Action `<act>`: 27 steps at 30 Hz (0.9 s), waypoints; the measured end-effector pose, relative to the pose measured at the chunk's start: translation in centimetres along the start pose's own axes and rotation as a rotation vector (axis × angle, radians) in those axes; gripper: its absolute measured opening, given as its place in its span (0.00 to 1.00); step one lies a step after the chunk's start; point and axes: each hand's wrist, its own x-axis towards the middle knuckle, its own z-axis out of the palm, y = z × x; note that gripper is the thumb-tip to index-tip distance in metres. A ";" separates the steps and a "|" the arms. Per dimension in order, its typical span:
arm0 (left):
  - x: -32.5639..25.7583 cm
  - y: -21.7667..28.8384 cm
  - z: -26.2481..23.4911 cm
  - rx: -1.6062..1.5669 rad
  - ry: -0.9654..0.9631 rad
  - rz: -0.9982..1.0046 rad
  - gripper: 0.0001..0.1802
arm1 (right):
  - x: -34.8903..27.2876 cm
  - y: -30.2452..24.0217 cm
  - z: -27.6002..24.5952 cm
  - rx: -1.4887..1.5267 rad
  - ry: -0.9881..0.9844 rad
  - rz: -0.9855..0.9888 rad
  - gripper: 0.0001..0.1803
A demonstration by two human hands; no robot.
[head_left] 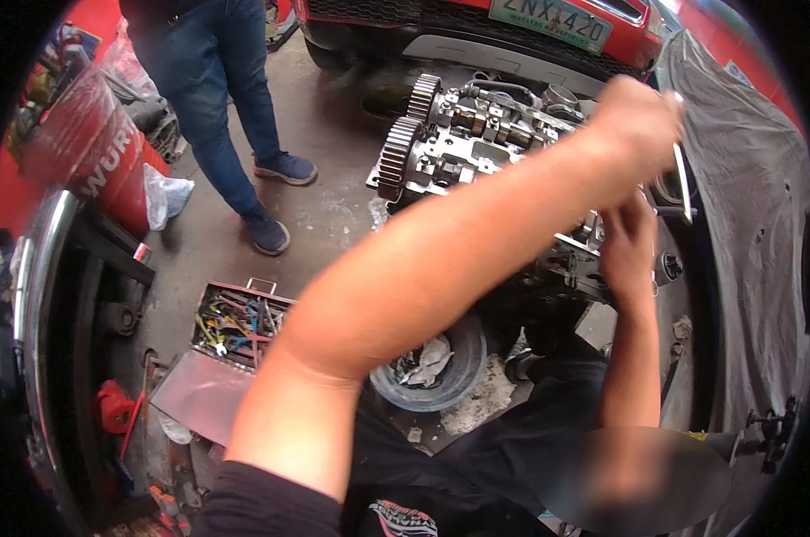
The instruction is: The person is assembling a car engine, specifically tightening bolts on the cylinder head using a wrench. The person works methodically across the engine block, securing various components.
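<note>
My left arm reaches across the view, and my left hand (636,125) is closed, slightly smeared by motion, above the far right end of an engine cylinder head (485,148). A thin, bent, shiny metal bar (687,183) runs down from beside this fist, which appears to grip it; its lower end turns toward the engine. Below, my right hand (628,246) has its fingers bent and drawn together at the head's right end, and what they hold is hidden. Two toothed cam gears (400,159) and exposed camshafts show on the left of the head.
A red vehicle's bumper (476,45) stands behind the engine. Another person (212,98) stands at left, beside a red drum (101,152). Near my left arm lies an open toolbox (230,327); a basin (467,380) with rags sits below the engine. A grey sheet (736,206) hangs at right.
</note>
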 end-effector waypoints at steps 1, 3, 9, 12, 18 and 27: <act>0.8 0.4 -1.4 0.368 -0.010 0.145 0.18 | 1.3 -0.1 2.1 0.140 0.026 -0.040 0.14; 1.6 2.9 -5.9 1.281 -0.229 0.368 0.14 | 4.7 -2.4 6.2 0.178 0.047 -0.068 0.12; 1.0 6.8 -14.0 2.251 -0.505 0.430 0.12 | 11.0 -1.5 14.2 0.442 -0.097 -0.059 0.13; 1.0 5.4 -16.0 1.971 -0.238 0.253 0.12 | 11.2 -1.2 16.0 0.471 -0.165 0.034 0.13; 0.0 3.7 -16.7 1.438 -0.035 0.105 0.17 | 10.8 -0.3 15.9 0.386 -0.162 0.051 0.14; -2.7 6.4 -15.7 1.535 -0.133 0.193 0.11 | 10.7 0.7 16.5 0.406 -0.154 0.006 0.12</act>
